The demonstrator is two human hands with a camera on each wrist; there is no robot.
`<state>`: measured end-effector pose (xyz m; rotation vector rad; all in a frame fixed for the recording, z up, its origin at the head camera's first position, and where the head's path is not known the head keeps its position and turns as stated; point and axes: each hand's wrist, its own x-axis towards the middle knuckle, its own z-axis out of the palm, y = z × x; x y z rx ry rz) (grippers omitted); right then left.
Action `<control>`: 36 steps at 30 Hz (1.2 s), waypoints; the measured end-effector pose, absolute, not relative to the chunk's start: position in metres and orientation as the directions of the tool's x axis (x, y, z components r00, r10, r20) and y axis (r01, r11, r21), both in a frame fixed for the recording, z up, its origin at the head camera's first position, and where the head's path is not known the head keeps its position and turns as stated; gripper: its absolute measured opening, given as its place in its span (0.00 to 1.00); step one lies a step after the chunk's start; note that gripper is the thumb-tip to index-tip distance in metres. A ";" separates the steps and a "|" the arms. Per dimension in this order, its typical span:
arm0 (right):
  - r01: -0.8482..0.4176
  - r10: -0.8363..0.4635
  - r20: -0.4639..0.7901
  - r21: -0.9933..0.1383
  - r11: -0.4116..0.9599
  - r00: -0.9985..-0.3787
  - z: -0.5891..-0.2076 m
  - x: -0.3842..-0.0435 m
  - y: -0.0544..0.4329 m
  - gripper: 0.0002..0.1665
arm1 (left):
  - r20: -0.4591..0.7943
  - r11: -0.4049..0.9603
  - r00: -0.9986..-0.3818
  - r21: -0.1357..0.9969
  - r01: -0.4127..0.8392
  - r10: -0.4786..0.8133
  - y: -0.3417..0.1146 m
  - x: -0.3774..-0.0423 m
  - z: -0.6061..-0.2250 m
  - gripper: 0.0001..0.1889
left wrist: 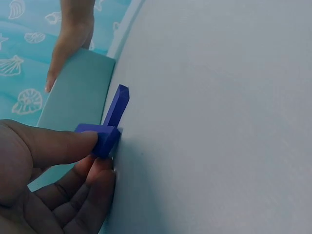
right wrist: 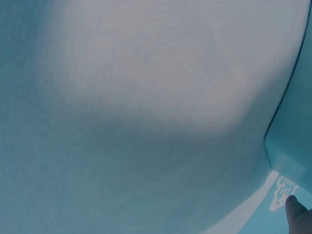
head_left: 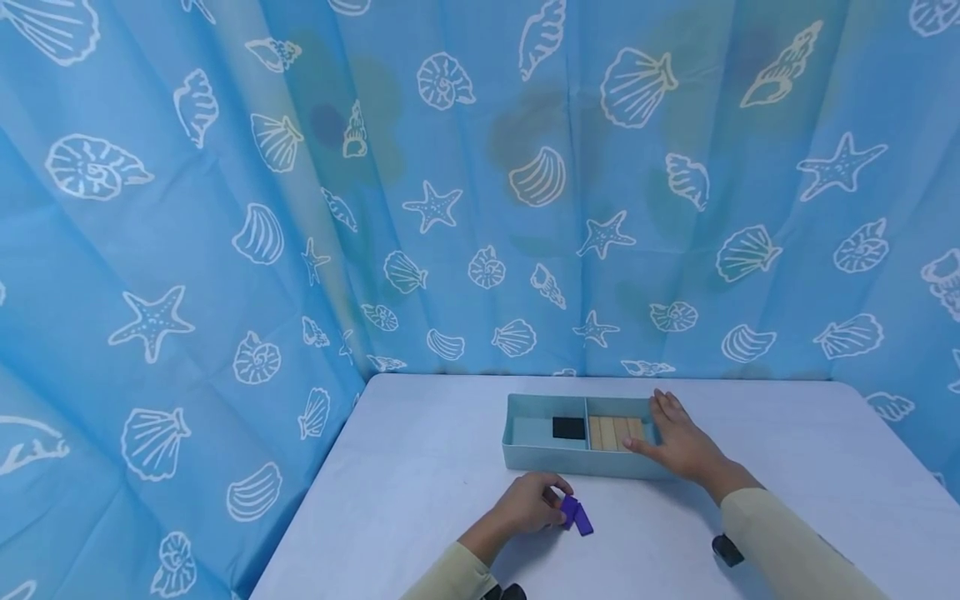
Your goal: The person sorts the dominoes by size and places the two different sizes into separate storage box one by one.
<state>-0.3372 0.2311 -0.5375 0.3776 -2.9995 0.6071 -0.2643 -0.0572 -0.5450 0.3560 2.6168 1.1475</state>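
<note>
In the head view my left hand (head_left: 527,503) is low over the table, in front of a light blue box (head_left: 457,460). Between its thumb and fingers it pinches a purple block (left wrist: 100,136). A second purple block (head_left: 583,521), slim and flat-sided, lies right beside the held one. My right hand (head_left: 686,442) rests over the right end of the box, fingers straight and spread. Its thumb reaches over the near wall toward a row of several pale wooden blocks (head_left: 611,433). In the right wrist view only a fingertip (right wrist: 295,213) shows beyond the box.
A divider (head_left: 586,423) splits the box in two. Its left compartment holds a black block (head_left: 567,427) against the divider. The box stands toward the back of a white-covered table (head_left: 390,467). Blue curtains (head_left: 480,167) with shell prints hang behind and to the left.
</note>
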 end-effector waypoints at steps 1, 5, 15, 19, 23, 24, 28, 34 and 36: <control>-0.248 -0.225 0.105 -0.375 0.893 -0.969 -0.538 -0.337 0.231 0.67 | -0.137 0.649 -0.935 0.751 0.118 0.328 -0.058 -0.265 -0.545 0.15; -0.239 -0.218 0.098 -0.383 0.892 -0.971 -0.536 -0.336 0.230 0.67 | -0.150 0.616 -0.932 0.782 0.092 0.330 -0.061 -0.266 -0.546 0.16; -0.234 -0.211 0.103 -0.382 0.894 -0.972 -0.535 -0.333 0.228 0.66 | -0.212 0.562 -0.933 0.827 -0.012 0.292 -0.064 -0.266 -0.537 0.14; -0.243 -0.218 0.109 -0.381 0.892 -0.970 -0.536 -0.334 0.230 0.66 | -0.214 0.545 -0.936 0.838 -0.030 0.278 -0.066 -0.268 -0.529 0.14; -0.241 -0.218 0.101 -0.388 0.890 -0.971 -0.537 -0.333 0.230 0.66 | -0.196 0.525 -0.941 0.851 -0.023 0.276 -0.069 -0.269 -0.525 0.14; -0.240 -0.219 0.099 -0.393 0.888 -0.971 -0.537 -0.333 0.230 0.66 | -0.191 0.519 -0.942 0.855 -0.021 0.276 -0.069 -0.270 -0.524 0.14; -0.241 -0.221 0.097 -0.390 0.889 -0.970 -0.535 -0.332 0.230 0.66 | -0.177 0.486 -0.943 0.874 -0.018 0.283 -0.074 -0.273 -0.522 0.14; -0.246 -0.221 0.110 -0.387 0.888 -0.969 -0.537 -0.333 0.231 0.65 | -0.142 0.442 -0.946 0.897 0.001 0.290 -0.081 -0.279 -0.514 0.14; -0.245 -0.220 0.108 -0.390 0.888 -0.970 -0.538 -0.333 0.231 0.65 | -0.120 0.416 -0.946 0.909 0.017 0.302 -0.084 -0.282 -0.512 0.13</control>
